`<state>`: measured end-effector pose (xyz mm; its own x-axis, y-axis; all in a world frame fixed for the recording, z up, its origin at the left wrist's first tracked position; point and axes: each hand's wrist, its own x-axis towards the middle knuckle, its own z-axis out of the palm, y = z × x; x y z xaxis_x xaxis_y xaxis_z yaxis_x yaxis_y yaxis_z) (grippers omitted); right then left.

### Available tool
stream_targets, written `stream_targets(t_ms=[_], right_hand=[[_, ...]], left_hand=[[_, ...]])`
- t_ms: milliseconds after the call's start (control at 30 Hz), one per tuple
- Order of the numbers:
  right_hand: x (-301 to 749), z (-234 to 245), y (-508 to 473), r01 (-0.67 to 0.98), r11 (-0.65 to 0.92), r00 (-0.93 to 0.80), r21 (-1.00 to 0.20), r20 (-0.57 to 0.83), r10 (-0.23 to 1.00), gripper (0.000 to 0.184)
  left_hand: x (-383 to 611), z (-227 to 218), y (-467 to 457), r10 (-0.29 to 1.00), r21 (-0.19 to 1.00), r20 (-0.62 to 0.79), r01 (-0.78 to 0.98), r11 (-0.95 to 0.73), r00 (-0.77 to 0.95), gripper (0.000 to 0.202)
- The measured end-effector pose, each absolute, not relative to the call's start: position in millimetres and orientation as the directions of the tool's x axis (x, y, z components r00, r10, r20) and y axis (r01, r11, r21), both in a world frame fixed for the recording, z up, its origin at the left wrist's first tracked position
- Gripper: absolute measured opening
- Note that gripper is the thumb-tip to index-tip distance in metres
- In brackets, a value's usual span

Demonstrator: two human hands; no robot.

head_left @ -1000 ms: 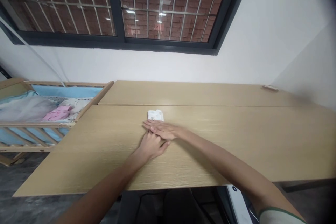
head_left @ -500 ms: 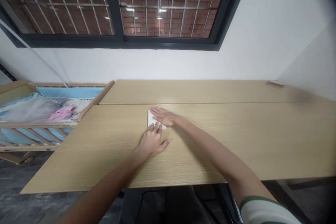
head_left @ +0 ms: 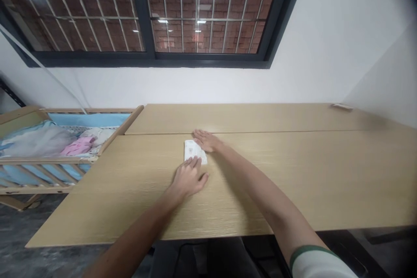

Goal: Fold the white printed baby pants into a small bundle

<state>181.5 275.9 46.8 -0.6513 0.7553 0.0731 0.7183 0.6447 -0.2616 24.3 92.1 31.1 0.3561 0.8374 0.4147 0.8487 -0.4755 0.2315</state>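
Observation:
A small white sheet (head_left: 192,150), perhaps a folded tissue or paper with a faint mark on it, lies flat on the wooden tabletop (head_left: 276,169). My left hand (head_left: 189,177) rests palm down at its near edge, fingertips on the sheet and thumb spread to the right. At its far right corner lies my right hand (head_left: 206,140), stretched out flat, with fingers pointing left and away. The right palm hides part of that corner. Neither hand grips anything.
On the left stands a wooden crib (head_left: 52,163) with blue lining, a pink cloth (head_left: 78,145) and pale bedding. A barred window (head_left: 208,13) is above the table. A small flat white item (head_left: 341,107) lies at the back right. A seam crosses the tabletop.
My right hand has slid slightly right off most of the white sheet, so more of the sheet shows. My left hand stays nearly in place. The view has tilted up slightly.

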Motion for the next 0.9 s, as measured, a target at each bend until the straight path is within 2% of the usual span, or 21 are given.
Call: stream_targets(t_ms=[67,167,267,333,433,500,733,833,900], right_hand=[[185.1,50.7,275.9,0.783,0.559,-0.535,-0.272,0.163,0.829,0.068],[191.3,55.0,272.5,0.797,0.473,-0.384,-0.376,0.289,0.877,0.059],[193.3,54.8,267.0,0.702,0.477,-0.316,-0.529,0.369,0.874,0.048],[191.0,51.7,262.2,0.591,0.471,-0.290,-0.655,0.372,0.882,0.041],[184.2,44.4,251.9,0.447,0.427,-0.303,-0.786,0.316,0.899,0.030],[179.6,40.2,242.9,0.423,0.410,-0.309,-0.808,0.297,0.904,0.024],[160.9,48.2,193.1,0.374,0.280,-0.155,-0.884,0.239,0.959,0.016],[146.2,64.6,145.4,0.271,0.272,-0.248,-0.923,0.206,0.947,0.016],[134.8,79.0,102.7,0.175,0.247,-0.390,-0.953,0.164,0.906,0.020]], left_hand=[[17.7,39.3,96.8,0.872,0.284,0.415,0.873,-0.397,0.261,0.042],[8.0,48.4,104.0,0.909,0.292,0.416,0.941,-0.172,0.037,0.038],[2.6,48.7,109.8,0.920,0.244,0.375,0.970,0.016,-0.110,0.043],[1.4,45.0,113.2,0.933,0.227,0.329,0.971,0.073,-0.147,0.047],[0.9,39.6,118.4,0.956,0.254,0.258,0.964,0.073,-0.140,0.051],[0.4,39.3,121.7,0.969,0.285,0.224,0.958,0.033,-0.100,0.047],[-11.7,68.7,106.2,0.980,0.405,0.200,0.909,-0.103,0.022,0.026],[-32.8,88.5,61.0,0.965,0.517,0.261,0.839,-0.169,0.034,0.024],[-54.4,96.9,14.7,0.944,0.579,0.328,0.785,-0.222,0.025,0.028]])
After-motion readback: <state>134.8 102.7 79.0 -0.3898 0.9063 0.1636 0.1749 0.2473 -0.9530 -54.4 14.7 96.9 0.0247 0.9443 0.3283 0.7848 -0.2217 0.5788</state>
